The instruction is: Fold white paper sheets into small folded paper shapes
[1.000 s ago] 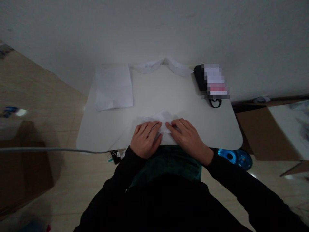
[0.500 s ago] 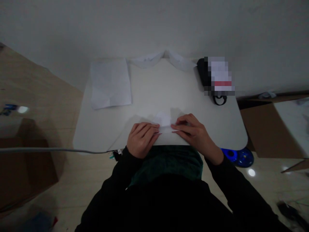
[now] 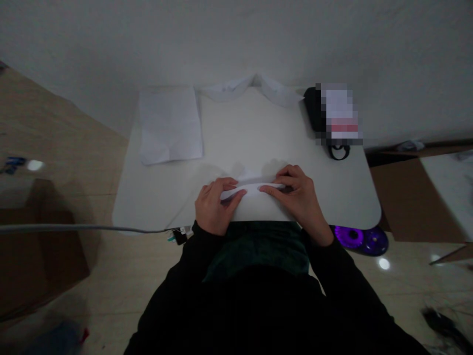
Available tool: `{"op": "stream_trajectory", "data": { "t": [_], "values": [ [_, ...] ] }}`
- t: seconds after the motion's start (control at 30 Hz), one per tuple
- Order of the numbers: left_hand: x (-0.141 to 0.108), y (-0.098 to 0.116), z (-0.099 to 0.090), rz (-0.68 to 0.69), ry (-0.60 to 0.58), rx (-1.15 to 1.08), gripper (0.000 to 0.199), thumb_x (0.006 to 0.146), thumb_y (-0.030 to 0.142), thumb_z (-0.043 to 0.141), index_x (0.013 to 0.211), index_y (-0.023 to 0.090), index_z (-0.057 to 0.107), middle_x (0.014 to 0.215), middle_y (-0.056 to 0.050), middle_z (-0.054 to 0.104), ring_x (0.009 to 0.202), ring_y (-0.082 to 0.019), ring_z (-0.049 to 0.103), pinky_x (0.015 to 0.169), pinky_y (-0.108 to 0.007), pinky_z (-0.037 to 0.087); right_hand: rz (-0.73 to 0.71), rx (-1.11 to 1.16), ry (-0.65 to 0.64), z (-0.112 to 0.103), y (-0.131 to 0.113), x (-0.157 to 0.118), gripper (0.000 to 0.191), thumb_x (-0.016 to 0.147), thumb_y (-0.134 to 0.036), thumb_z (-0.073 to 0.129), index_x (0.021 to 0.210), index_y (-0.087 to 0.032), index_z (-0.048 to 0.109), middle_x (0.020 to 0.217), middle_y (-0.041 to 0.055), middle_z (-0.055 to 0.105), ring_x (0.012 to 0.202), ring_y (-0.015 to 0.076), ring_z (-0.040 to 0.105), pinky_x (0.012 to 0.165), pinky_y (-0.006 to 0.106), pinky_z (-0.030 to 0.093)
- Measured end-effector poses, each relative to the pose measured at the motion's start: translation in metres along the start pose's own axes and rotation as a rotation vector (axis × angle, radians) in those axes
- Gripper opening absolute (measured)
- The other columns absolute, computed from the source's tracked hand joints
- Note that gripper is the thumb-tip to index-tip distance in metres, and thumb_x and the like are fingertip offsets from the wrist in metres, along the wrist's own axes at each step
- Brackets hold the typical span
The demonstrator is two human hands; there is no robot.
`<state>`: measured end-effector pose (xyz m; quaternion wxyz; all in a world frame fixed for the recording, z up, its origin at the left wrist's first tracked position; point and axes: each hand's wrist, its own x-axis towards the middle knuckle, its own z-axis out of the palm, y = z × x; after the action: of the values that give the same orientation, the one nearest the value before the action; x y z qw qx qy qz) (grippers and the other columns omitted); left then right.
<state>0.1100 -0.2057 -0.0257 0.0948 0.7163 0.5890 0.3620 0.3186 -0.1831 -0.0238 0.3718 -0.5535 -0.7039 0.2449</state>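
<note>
The left hand (image 3: 216, 206) and right hand (image 3: 297, 199) each pinch one end of the white sheet (image 3: 251, 191), apparently paper, holding its fold taut above the near edge of the table (image 3: 332, 207).

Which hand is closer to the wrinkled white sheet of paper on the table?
Left. The left hand is nearer: it is below and to the right of the sheet of paper in the view, not touching it. The right hand is farther right, beyond the left hand.

Plain room with tiled floor (image 3: 402, 291) and cardboard boxes (image 3: 404, 207)
</note>
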Motion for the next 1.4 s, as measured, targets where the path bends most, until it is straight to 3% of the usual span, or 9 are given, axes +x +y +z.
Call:
{"op": "stream_trajectory", "data": {
  "t": [0.53,0.77,1.1,1.23,1.4],
  "values": [
    [0.004,-0.004,0.002,0.013,-0.033,0.052,0.012,0.086,0.029,0.07,0.091,0.02,0.065,0.087,-0.001,0.074,0.079,-0.018,0.069,0.074,-0.031,0.052,0.014,-0.306,0.095,0.013,0.005,0.004,0.045,0.076,-0.053,0.077,0.054,-0.021,0.054,0.073,0.0034,0.056,0.077,0.0218,0.045,0.073,0.039,0.039],
    [0.009,0.007,0.007,-0.018,-0.042,0.131,0.03,0.079,0.046,0.075,0.094,0.021,0.066,0.085,-0.002,0.074,0.079,-0.021,0.069,0.074,-0.034,0.049,-0.002,-0.36,0.113,0.015,0.007,0.001,0.045,0.081,-0.056,0.07,0.057,-0.021,0.055,0.076,0.0041,0.058,0.08,0.0228,0.046,0.072,0.038,0.036],
    [0.012,0.009,0.01,-0.012,-0.066,0.154,0.037,0.075,0.051,0.078,0.093,0.02,0.068,0.084,-0.003,0.07,0.079,-0.021,0.066,0.074,-0.033,0.047,0.008,-0.395,0.131,0.017,0.004,0.0,0.047,0.084,-0.057,0.067,0.057,-0.021,0.053,0.076,0.0044,0.057,0.081,0.023,0.046,0.072,0.038,0.035],
    [0.014,0.01,0.01,-0.012,-0.088,0.143,0.036,0.077,0.05,0.077,0.096,0.021,0.068,0.097,-0.005,0.07,0.087,-0.022,0.067,0.076,-0.034,0.048,0.015,-0.426,0.106,0.018,0.004,0.0,0.042,0.087,-0.058,0.063,0.067,-0.022,0.058,0.08,0.0048,0.057,0.084,0.0244,0.046,0.073,0.038,0.035],
    [0.015,0.01,0.009,-0.011,-0.115,0.148,0.037,0.079,0.049,0.076,0.102,0.022,0.067,0.108,-0.005,0.069,0.093,-0.023,0.067,0.078,-0.034,0.049,0.034,-0.367,0.167,0.018,-0.001,-0.001,0.037,0.086,-0.052,0.067,0.104,-0.021,0.061,0.095,0.0065,0.057,0.091,0.0253,0.049,0.08,0.04,0.039]
  ]
}}
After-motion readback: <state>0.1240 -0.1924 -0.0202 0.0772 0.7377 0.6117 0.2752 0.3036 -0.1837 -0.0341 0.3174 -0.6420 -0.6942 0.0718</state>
